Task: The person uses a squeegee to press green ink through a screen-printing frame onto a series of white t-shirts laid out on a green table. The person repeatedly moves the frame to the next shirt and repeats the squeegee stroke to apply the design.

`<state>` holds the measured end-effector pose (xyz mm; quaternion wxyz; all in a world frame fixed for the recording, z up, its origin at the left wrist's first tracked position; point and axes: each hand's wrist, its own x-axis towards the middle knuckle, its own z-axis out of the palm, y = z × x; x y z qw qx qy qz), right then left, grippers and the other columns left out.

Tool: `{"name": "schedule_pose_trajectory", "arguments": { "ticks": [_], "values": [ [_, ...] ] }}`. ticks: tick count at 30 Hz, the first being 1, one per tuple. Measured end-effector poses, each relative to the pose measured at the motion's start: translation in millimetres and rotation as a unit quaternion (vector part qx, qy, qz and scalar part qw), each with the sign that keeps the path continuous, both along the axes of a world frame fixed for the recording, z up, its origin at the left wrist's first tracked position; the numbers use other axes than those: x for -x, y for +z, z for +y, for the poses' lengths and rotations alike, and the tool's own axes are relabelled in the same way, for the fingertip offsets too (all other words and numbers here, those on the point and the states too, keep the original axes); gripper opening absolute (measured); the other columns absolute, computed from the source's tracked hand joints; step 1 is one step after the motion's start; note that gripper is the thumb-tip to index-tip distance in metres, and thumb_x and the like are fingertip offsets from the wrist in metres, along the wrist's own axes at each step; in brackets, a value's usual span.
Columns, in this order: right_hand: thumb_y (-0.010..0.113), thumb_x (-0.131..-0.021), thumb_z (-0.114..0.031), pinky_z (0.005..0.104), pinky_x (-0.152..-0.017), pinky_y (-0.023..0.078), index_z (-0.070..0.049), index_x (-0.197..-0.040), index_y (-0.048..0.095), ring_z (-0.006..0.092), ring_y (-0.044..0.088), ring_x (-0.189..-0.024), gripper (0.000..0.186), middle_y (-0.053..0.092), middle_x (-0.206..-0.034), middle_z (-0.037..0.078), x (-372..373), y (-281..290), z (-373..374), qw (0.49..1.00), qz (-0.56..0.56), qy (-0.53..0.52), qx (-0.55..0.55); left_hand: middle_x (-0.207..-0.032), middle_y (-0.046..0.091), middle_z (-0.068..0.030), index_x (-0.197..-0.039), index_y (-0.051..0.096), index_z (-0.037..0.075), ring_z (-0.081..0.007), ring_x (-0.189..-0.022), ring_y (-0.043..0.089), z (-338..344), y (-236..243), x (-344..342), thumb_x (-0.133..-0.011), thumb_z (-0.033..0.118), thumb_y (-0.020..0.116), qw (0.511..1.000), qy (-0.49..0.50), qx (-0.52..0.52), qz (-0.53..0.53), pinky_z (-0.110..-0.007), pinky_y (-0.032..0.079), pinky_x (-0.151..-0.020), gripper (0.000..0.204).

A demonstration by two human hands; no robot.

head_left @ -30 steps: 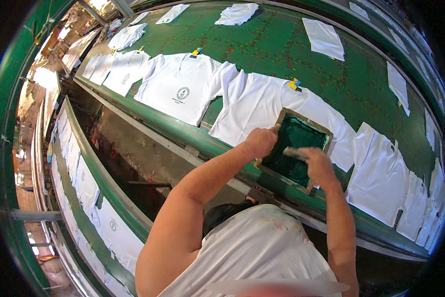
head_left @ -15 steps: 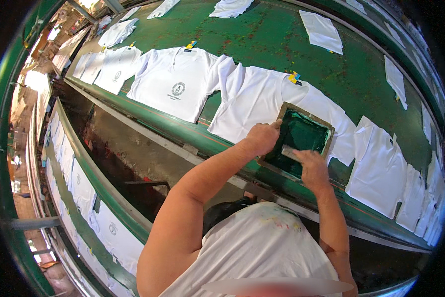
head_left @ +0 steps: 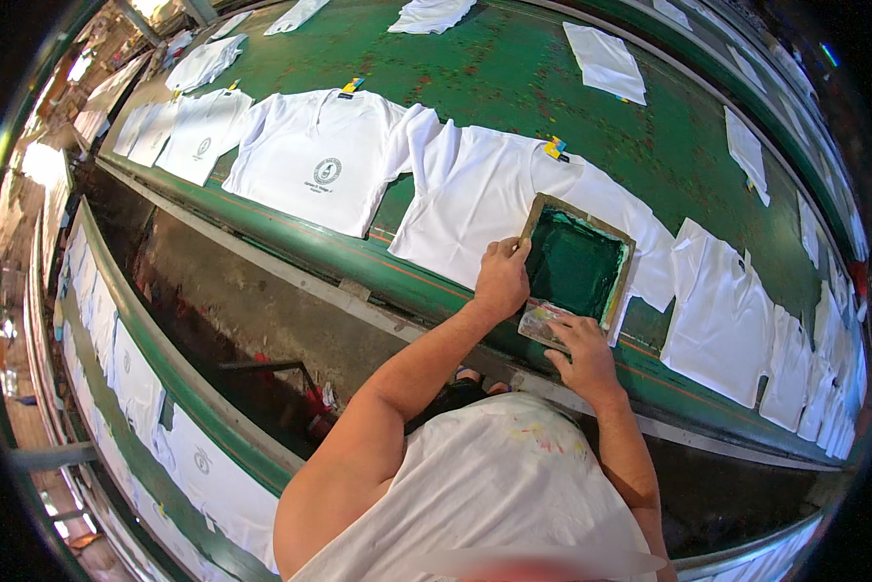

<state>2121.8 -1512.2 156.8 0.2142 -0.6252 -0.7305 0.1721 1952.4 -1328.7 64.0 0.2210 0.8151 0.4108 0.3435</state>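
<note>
Now my right hand (head_left: 583,357) has come back from over the dark green ink (head_left: 570,267) to the near end of the frame (head_left: 530,228). Half a second ago its fingers were up inside the frame, around a pale squeegee; now they lie on a pale, stained block (head_left: 541,313) at that end, which I take for the same squeegee, laid back. That leaves the ink uncovered between the walls. For the printing, I judge that one pass is done or close to it; whether the cloth beneath has taken a mark is hidden by the frame.

The frame sits where it did, on the lower part of the shirt (head_left: 460,189) in front of me, its near end reaching past the hem over the green table (head_left: 455,87). To the left, the neighbouring shirt (head_left: 286,160) shows a round dark print (head_left: 327,172).

My left hand (head_left: 503,279) stays clamped on the frame's left wall, fingertips hooked at the rim, its forearm slanting up from a bent elbow. My right forearm runs up from below, leaning slightly left, the palm turned down. Those fingers are spread and the thumb stands apart from them; whether they grip the block or merely rest on it, I cannot tell.
</note>
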Motion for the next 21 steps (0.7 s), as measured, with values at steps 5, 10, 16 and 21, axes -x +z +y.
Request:
{"name": "schedule_pose_trajectory", "arguments": {
  "ticks": [5,10,16,21],
  "values": [
    [0.083,-0.094,-0.014,0.0536,-0.121,0.046,-0.008,-0.152,0.063,0.0425,0.057,-0.142,0.062,0.061,-0.151,0.019,-22,-29,-16,0.981,0.012,-0.166,-0.095,-0.137,0.066,-0.0262,-0.138,0.071,0.004,-0.0483,-0.121,0.062,1,-8,4,-0.085,-0.009,0.068,0.998,-0.031,-0.014,-0.056,-0.057,0.053,-0.105,0.054],
    [0.08,-0.103,-0.015,0.0481,-0.117,0.05,-0.005,-0.166,0.049,0.0373,0.059,-0.143,0.071,0.055,-0.16,0.02,-51,-61,-27,0.89,0.259,-0.366,-0.08,-0.146,0.063,-0.028,-0.137,0.072,0.008,-0.0502,-0.123,0.061,-9,-5,13,-0.082,-0.01,0.069,0.991,-0.053,-0.046,-0.115,-0.055,0.054,-0.105,0.058],
    [0.072,-0.11,-0.018,0.0368,-0.115,0.048,-0.002,-0.172,0.042,0.0209,0.062,-0.135,0.071,0.063,-0.153,0.012,-63,-53,-30,0.845,0.43,-0.316,0.038,-0.151,0.06,-0.0275,-0.14,0.073,0.012,-0.0503,-0.13,0.061,-20,5,15,-0.08,-0.016,0.066,0.982,-0.068,-0.058,-0.166,-0.052,0.056,-0.105,0.066],
    [0.069,-0.112,-0.02,0.0362,-0.122,0.042,0.0,-0.169,0.048,0.0205,0.055,-0.145,0.064,0.06,-0.159,0.013,-88,-37,-73,0.82,0.456,-0.341,-0.057,-0.146,0.06,-0.0273,-0.138,0.074,0.012,-0.0419,-0.131,0.062,-64,27,-23,-0.09,-0.016,0.068,0.976,-0.076,0.033,-0.203,-0.039,0.058,-0.101,0.056]
  ]
}}
